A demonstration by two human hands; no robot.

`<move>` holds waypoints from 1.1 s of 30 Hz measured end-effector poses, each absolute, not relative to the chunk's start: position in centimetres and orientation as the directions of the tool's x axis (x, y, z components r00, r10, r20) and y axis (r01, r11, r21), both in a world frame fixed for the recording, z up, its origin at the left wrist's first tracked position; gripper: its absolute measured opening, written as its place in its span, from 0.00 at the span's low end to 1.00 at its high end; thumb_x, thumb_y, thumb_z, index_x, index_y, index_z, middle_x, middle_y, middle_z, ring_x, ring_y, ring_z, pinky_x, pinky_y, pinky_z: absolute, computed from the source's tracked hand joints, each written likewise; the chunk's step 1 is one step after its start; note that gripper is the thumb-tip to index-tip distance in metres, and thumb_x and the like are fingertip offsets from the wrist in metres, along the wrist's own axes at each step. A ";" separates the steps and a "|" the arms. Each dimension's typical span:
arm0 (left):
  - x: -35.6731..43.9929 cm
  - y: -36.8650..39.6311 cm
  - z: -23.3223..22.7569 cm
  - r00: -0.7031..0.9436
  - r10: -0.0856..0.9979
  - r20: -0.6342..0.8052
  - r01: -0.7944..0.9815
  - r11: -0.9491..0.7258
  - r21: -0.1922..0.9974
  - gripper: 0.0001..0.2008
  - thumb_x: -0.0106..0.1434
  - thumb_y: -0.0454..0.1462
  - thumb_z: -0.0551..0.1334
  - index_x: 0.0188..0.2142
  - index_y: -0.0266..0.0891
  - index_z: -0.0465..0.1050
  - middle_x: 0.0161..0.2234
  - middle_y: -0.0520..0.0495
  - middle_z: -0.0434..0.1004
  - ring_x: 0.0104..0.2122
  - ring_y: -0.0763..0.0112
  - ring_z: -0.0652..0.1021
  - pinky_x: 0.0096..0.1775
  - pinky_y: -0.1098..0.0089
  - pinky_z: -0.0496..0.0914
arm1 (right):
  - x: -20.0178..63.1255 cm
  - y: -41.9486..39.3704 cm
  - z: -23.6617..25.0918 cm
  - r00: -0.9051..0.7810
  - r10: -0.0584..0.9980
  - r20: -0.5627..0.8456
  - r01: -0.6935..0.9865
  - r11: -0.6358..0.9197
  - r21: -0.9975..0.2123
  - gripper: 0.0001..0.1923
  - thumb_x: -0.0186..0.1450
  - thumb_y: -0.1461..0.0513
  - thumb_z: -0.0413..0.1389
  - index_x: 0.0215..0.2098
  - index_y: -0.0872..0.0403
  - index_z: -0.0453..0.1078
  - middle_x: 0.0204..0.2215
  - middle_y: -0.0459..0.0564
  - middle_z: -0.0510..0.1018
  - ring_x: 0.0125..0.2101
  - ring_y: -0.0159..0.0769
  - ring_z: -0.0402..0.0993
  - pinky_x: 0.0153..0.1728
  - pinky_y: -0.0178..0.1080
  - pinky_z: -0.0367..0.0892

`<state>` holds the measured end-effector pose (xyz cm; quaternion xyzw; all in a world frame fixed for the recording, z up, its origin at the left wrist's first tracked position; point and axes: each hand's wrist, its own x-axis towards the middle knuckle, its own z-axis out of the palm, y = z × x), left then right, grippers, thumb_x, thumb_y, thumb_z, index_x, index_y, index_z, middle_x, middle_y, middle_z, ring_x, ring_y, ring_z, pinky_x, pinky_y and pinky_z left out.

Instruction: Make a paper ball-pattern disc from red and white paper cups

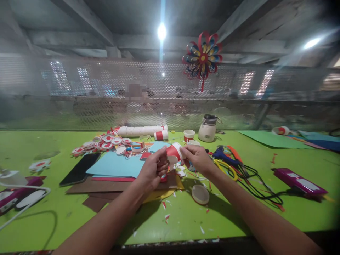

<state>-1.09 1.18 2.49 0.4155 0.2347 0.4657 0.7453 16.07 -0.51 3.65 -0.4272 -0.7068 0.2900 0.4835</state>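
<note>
A red and white paper cup (174,151) is held tilted on its side above the middle of the table. The fingers of my right hand (198,158) pinch it at the rim end. My left hand (156,165) is curled closed at the cup's other end, thumb against it; its fingertips are partly hidden. Below the hands lie light blue paper sheets (117,164), brown sheets (87,186) and scattered paper scraps. A short white cup piece (200,194) lies nearer to me on the green table (183,226).
Cut red and white cup pieces (107,141) are heaped at the left behind a black phone (79,169). At the back stand a paper cup (188,135) and a white jug (207,131). Scissors (225,156), cables and a purple power strip (300,181) lie at the right.
</note>
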 end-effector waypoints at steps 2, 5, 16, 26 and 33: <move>-1.0 1.1 2.3 0.455 0.890 0.043 -0.480 0.204 0.853 0.22 0.53 0.41 0.66 0.19 0.40 0.51 0.14 0.63 0.43 0.14 0.84 0.46 0.15 0.79 0.41 | 16.1 -0.6 3.6 -0.145 0.892 0.427 0.329 0.451 -0.830 0.19 0.65 0.51 0.50 0.23 0.55 0.66 0.14 0.43 0.71 0.12 0.25 0.59 0.16 0.31 0.56; -0.8 1.0 2.1 0.451 0.892 0.040 -0.462 0.194 0.866 0.21 0.54 0.39 0.66 0.20 0.40 0.52 0.15 0.63 0.43 0.14 0.84 0.47 0.16 0.79 0.42 | 16.1 -0.8 3.7 -0.131 0.897 0.423 0.334 0.442 -0.833 0.21 0.65 0.50 0.51 0.21 0.55 0.64 0.12 0.42 0.69 0.12 0.25 0.56 0.15 0.30 0.53; -0.8 1.0 2.1 0.477 0.878 0.034 -0.425 0.197 0.883 0.20 0.56 0.40 0.64 0.20 0.41 0.51 0.15 0.62 0.44 0.15 0.83 0.46 0.16 0.77 0.41 | 16.5 -0.8 3.5 -0.100 0.883 0.459 0.317 0.465 -0.826 0.23 0.65 0.49 0.51 0.18 0.54 0.63 0.12 0.41 0.66 0.15 0.26 0.57 0.17 0.31 0.53; -0.7 0.5 2.4 0.428 0.901 0.079 -0.416 0.119 0.901 0.19 0.56 0.39 0.63 0.21 0.41 0.51 0.16 0.62 0.43 0.16 0.82 0.46 0.17 0.77 0.42 | 16.0 -1.0 3.6 -0.094 0.887 0.453 0.296 0.459 -0.837 0.21 0.65 0.49 0.51 0.21 0.54 0.65 0.13 0.42 0.68 0.13 0.26 0.57 0.16 0.32 0.54; -0.7 0.7 2.3 0.319 0.938 0.137 -0.395 0.000 0.919 0.16 0.53 0.39 0.66 0.22 0.38 0.58 0.15 0.62 0.49 0.14 0.84 0.49 0.17 0.77 0.43 | 16.0 -0.8 3.5 -0.113 0.875 0.471 0.328 0.480 -0.813 0.18 0.64 0.51 0.52 0.23 0.55 0.67 0.17 0.43 0.70 0.17 0.27 0.62 0.19 0.32 0.60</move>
